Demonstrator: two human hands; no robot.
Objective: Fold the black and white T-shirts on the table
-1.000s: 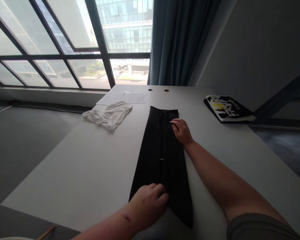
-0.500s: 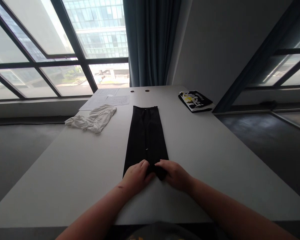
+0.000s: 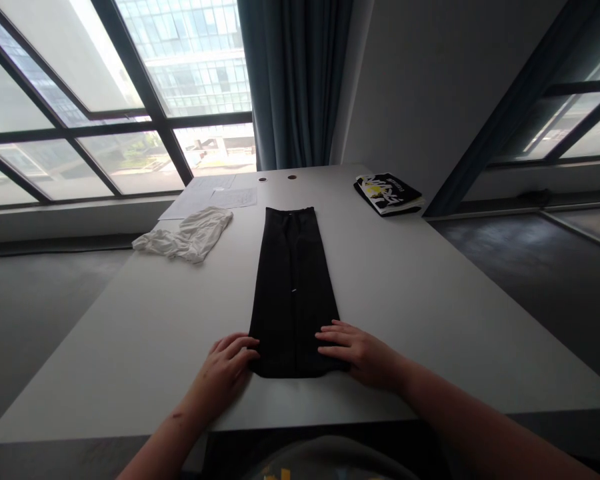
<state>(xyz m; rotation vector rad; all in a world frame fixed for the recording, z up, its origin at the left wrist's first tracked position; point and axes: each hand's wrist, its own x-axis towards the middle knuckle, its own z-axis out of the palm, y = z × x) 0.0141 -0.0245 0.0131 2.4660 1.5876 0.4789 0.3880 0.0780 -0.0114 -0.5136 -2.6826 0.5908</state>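
- Far left, I have the window [image 3: 105,150], its dark frame crossing bright panes, beyond the white table [image 3: 145,347].
- Next, the white cloth [image 3: 193,233] lies crumpled, right by the printed papers [image 3: 234,197] near the table's far end.
- Here's my left hand [image 3: 226,363], fingers over the left edge of the black garment at its near end; the thumb is hidden, so I can't tell whether it pinches.
- Centre of my view, the black garment [image 3: 293,293] lies flat and lengthwise on the table, narrower at the far end, a small pale mark down its middle.
- And my right hand [image 3: 347,348], fingers extended and slightly apart, lying on the near right corner of that garment, not closed around it.
- Farther right, the black-and-white printed item [image 3: 387,193] sits well apart from both hands, near the table's right edge.
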